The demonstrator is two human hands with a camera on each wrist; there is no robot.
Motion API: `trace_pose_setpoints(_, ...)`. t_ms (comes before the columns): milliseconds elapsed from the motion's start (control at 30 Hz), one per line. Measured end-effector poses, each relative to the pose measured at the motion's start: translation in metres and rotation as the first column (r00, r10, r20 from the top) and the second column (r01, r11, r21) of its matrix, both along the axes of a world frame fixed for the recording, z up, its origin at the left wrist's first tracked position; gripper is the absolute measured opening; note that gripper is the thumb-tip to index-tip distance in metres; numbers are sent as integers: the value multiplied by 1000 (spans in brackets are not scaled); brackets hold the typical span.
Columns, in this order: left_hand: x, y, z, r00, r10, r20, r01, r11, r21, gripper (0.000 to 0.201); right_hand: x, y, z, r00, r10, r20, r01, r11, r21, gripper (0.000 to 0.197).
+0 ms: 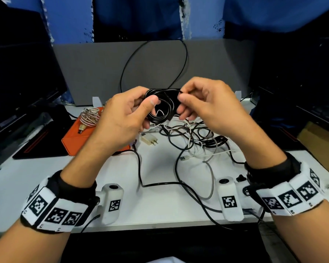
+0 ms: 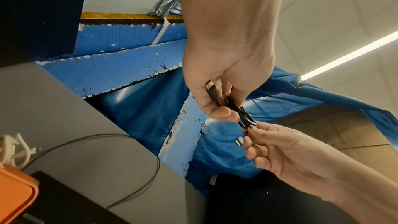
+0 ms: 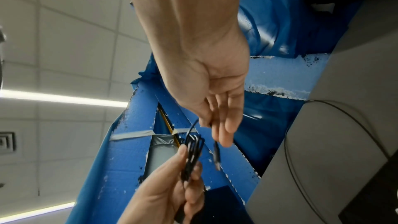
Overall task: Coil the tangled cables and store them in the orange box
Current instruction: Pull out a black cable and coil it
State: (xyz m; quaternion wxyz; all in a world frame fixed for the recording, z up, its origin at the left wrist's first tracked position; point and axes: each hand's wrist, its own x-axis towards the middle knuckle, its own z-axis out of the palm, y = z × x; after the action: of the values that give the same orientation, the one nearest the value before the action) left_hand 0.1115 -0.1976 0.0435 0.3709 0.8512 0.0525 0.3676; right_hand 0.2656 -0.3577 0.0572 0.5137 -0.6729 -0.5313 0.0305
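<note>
Mid-task view. A black coil [image 1: 160,107] is held above the middle of the surface [image 1: 46,179], between both hands. The left hand [image 1: 122,118] grips the stacked loops, thumb pressed on top; the right hand [image 1: 203,105] pinches the free end of the same cable at the coil's right side, its connector hanging loose below the fingers in the right wrist view. By the look of it, this cable is nearly wound, with only the tail left to tuck or wrap.

One striped cable [image 1: 90,115], already coiled, lies in the orange box [image 1: 74,141], which sits on the left of the surface just beyond the left hand. This counts as the stored part of the task.

The tangle [image 1: 194,137] of black and white cables lies on the surface right of centre, beneath and nearer than the hands, with a white plug [image 1: 149,142] at its left edge and a long black lead [image 1: 141,168] trailing toward the near edge. How many cables it contains cannot be told. Judged from this, roughly the first part is done: the coil in hand must go in the box, then the tangle must be separated, wound and stored.
</note>
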Motion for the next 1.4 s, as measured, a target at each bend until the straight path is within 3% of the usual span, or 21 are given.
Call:
trace_pose_setpoints(67, 0, -3, 1, 999, -43, -8, 42, 999, -23, 14, -4, 6, -2, 998, 15, -67, -7, 994, 110, 18)
trace_pose_setpoints(167, -4, -8, 6, 996, -91, 14, 92, 995, -43, 16, -6, 5, 0, 953, 162, -255, -105, 969, 225, 16)
trace_pose_setpoints(333, -9, -14, 10, 985, -160, 68, 168, 977, -132, 16, -7, -1, 5, 875, 312, -370, -259, 948, 185, 12)
trace_pose_setpoints(467, -8, -16, 8, 989, -79, 125, 99, 981, -166, 15, -16, 3, -4, 741, 409, -533, -390, 908, 153, 15)
trace_pose_setpoints(600, -5, -22, 5, 980, 76, 186, -63, 995, -72, 13, -30, 13, -9, 586, 459, -667, -421, 877, 234, 43)
trace_pose_setpoints(667, -4, -24, 3, 971, 135, 199, -129, 991, -43, 14, -37, 17, -13, 637, 416, -649, -392, 900, 192, 45)
trace_pose_setpoints(800, -2, -18, -2, 966, 209, 152, -217, 975, 42, 17, -37, 19, -19, 829, 294, -476, -308, 950, 52, 24)
trace_pose_setpoints(867, -2, -17, -1, 967, 217, 137, -225, 973, 48, 17, -34, 17, -17, 838, 292, -461, -316, 948, 25, 18)
trace_pose_setpoints(967, -3, -15, 2, 974, 201, 105, -205, 979, 23, 14, -28, 10, -11, 840, 327, -432, -381, 923, -43, 30)
trace_pose_setpoints(1133, -1, -5, 6, 988, 84, 127, -52, 971, -235, 16, -16, -4, -2, 899, 344, -272, -398, 901, -175, 34)
trace_pose_setpoints(1233, 2, -7, 6, 987, 9, 160, 56, 916, -398, 17, -15, 0, -5, 951, 261, -167, -293, 933, -207, 21)
trace_pose_setpoints(1400, 3, -1, 8, 985, -18, 171, 117, 800, -588, 21, -24, 17, -20, 990, 133, -47, -139, 975, -173, 35)
